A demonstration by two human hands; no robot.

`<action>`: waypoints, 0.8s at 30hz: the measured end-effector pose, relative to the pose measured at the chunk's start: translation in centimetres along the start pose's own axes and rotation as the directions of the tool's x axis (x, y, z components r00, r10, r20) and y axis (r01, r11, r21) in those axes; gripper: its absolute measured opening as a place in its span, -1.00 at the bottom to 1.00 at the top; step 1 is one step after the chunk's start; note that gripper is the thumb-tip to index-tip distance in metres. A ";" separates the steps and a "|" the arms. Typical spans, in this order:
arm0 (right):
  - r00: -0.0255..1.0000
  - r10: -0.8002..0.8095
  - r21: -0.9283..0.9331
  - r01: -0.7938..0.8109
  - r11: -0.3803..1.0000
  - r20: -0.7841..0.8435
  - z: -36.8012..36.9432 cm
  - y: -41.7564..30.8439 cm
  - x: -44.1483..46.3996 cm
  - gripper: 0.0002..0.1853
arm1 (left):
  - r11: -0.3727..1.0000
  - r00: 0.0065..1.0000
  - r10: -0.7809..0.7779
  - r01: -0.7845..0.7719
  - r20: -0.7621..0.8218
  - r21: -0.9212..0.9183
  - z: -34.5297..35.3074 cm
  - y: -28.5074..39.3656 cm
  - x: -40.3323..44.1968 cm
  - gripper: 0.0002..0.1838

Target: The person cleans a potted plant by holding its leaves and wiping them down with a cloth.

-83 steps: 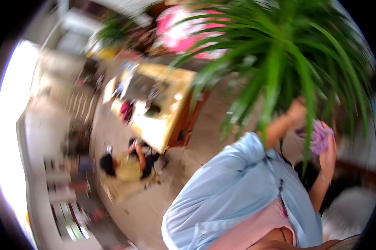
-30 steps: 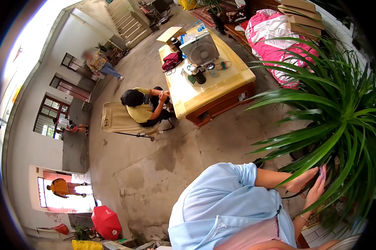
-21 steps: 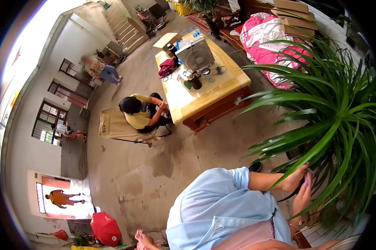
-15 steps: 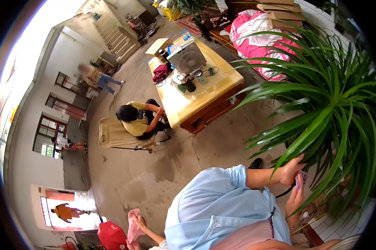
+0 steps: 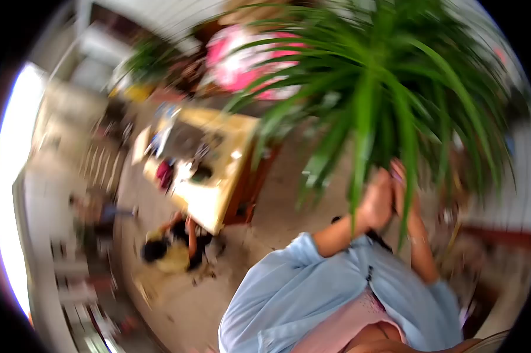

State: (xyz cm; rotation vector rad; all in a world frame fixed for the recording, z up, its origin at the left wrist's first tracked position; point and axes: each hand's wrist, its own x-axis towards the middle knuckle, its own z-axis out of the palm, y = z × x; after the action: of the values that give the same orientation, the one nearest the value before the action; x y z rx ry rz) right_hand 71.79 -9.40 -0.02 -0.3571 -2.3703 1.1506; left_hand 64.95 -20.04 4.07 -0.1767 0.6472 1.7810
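My left hand [image 5: 376, 205] and my right hand [image 5: 404, 197] are close together, among the hanging leaves of a large green potted plant [image 5: 365, 76]. Long leaves cross in front of both hands. A small bit of purple cloth [image 5: 397, 172] shows at the fingers of my right hand, which look closed on it. The fingers of my left hand are smeared by motion and partly behind a leaf; whether they grip anything is unclear.
A yellow-topped table [image 5: 242, 126] bears several blurred items. Near its corner sits a person in a yellow top [image 5: 174, 259]. Another person [image 5: 92, 209] stands farther left. A pink-and-white cloth bundle [image 5: 236, 62] lies behind the plant.
My view has swung toward the plant and blurred, so the plant sits more centrally. Both hands are higher among the leaves. The pink cloth and red umbrella at lower left are out of view.
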 end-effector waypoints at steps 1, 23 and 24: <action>0.997 0.077 0.069 -0.079 0.995 0.024 -1.6 -4.9 0.9 -0.55 | 1.000 1.000 0.020 -0.020 0.010 -0.003 -0.4 0.6 -0.4 -0.44; 0.995 0.087 0.033 -0.085 0.996 -0.048 0.7 -13.8 -8.8 -0.70 | 0.928 0.939 -0.298 0.243 0.171 0.281 -1.2 5.6 -3.7 -0.31; 0.997 0.066 0.034 -0.064 0.997 -0.038 0.5 -13.7 -8.9 -0.74 | 0.897 0.942 -0.306 0.237 0.140 0.373 -0.8 5.5 -4.3 -0.30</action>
State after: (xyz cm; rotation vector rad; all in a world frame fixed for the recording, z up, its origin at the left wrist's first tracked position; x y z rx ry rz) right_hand 78.75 -21.86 7.82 -0.4445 -2.3184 1.2000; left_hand 61.02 -25.05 7.10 0.1462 0.7474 1.3655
